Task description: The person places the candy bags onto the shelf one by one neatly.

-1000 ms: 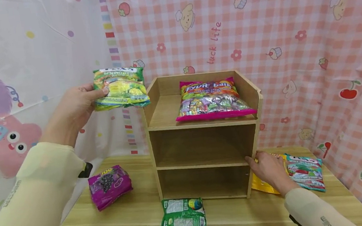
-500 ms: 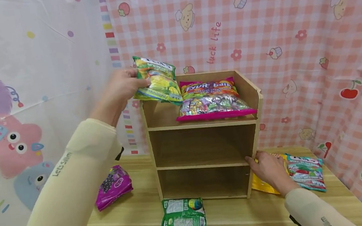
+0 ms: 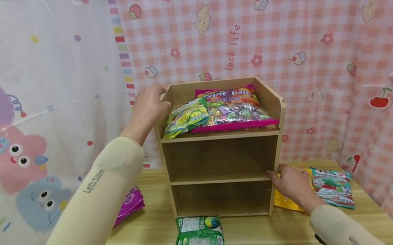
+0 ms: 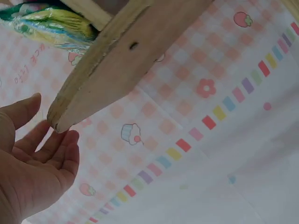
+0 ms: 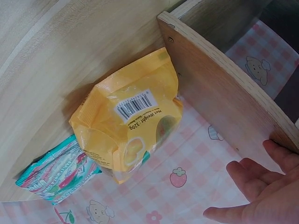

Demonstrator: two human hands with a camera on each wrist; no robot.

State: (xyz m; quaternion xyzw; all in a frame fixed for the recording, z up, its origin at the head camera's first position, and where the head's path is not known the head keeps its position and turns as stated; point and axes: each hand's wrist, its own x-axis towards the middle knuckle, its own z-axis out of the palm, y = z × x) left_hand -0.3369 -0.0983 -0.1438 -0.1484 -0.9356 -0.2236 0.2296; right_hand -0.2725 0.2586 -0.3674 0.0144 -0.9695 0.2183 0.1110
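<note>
My left hand is at the upper left corner of the small wooden shelf, holding nothing. In the left wrist view its loosely bent fingers lie right at the side panel's tip. A green and yellow candy bag lies on the top level, its right end overlapping a larger pink-edged candy bag. My right hand rests by the shelf's right side; the right wrist view shows its fingers spread, one at the panel's edge. A yellow bag stands beside that panel.
On the table, a green bag lies in front of the shelf. A purple bag sits to the left, partly behind my left sleeve. To the right is a teal candy bag. Patterned curtains hang behind.
My left hand carried the green and yellow bag rightward onto the top level and let go of it, then drew back to the shelf's left corner. The right hand stayed in place.
</note>
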